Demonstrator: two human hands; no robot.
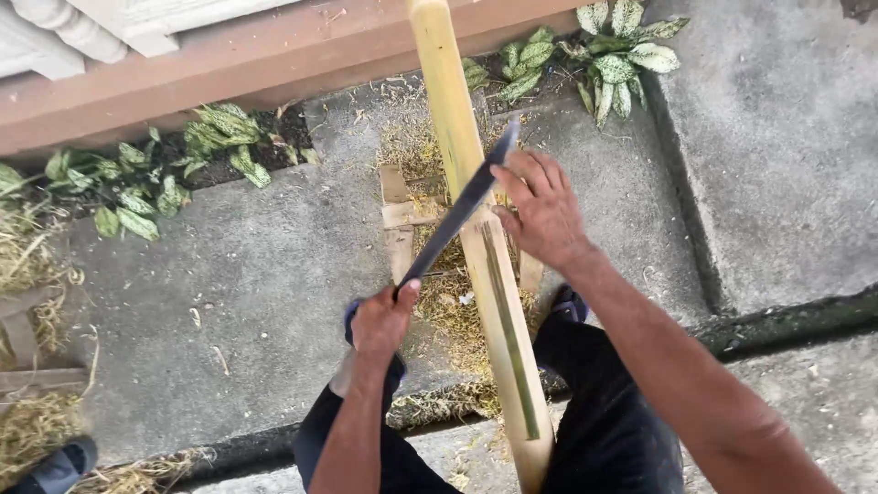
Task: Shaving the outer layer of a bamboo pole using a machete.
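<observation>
Both hands are on the knife: my left hand point(382, 322) has a closed grip around the handle end of the long dark blade point(457, 212), thumb on top, and my right hand point(541, 212) presses down over the blade's far end, fingers curled across its back near the tip. The blade lies slantwise across the bamboo pole point(476, 247), touching its upper face, handle low on my left, tip high on my right.

Now the pole itself. It's pale yellow, smooth and straight, running from between my knees up and away toward the planter edge at the top of the view. One strip of green skin point(510, 343) runs lengthwise along the near part, below the blade; the rest looks scraped to bare, creamy wood. The near end sits cut off square just above my lap, between my dark trousers point(611, 430).

Under the pole, fine straw-coloured shavings point(448, 311) pile on the concrete floor point(265, 274), thickest right beneath the blade, with a few flat wooden offcuts point(399, 212) lying beside them. Spotted green leafy plants point(615, 50) grow in the soil strip beyond, and more of them point(137, 183) spread along the left. A dark sandal point(57, 468) pokes in at the bottom left corner, beside more dry shavings.
</observation>
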